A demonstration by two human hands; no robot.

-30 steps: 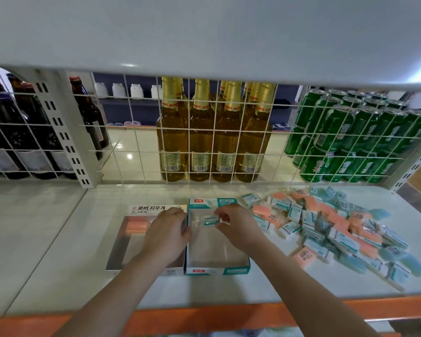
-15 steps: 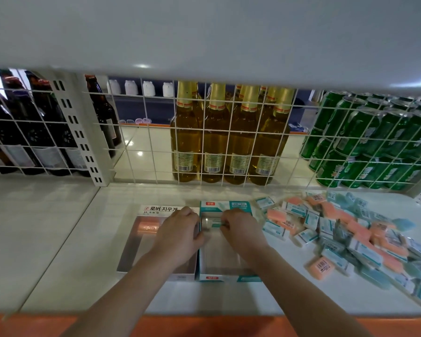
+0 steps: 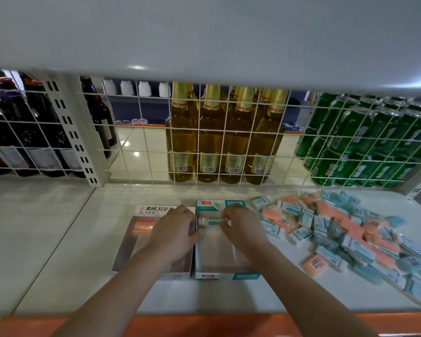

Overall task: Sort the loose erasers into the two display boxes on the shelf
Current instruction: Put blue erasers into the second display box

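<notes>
We see two display boxes side by side on the white shelf (image 3: pixel 58 263), walls touching. The pink-lined display box (image 3: pixel 125 249) stands on the left and holds one pink eraser (image 3: pixel 142 226) at its far end. The teal-trimmed display box (image 3: pixel 225 276) stands on the right.

A teal-sleeved eraser (image 3: pixel 210 220) lies crosswise at the far end of the teal-trimmed box, between the two hands. The right hand (image 3: pixel 243 229) reaches into that box; its curled fingers (image 3: pixel 225 218) pinch the right end of the eraser. The left hand (image 3: pixel 173 233) rests over the shared wall of the boxes, fingers curled, with the fingertips at the left end of the same eraser — we cannot tell whether they grip it or only touch it.

The pile of loose erasers (image 3: pixel 345 237) lies on the shelf to the right of the boxes, pink and teal pieces mixed; its nearest pieces lie just beside the teal-trimmed box.

Behind the shelf runs a white wire grid (image 3: pixel 141 142). Through it we see dark bottles (image 3: pixel 29 132) at left, yellow bottles (image 3: pixel 219 137) in the middle — labels facing us — and green cans (image 3: pixel 365 142) at right.
</notes>
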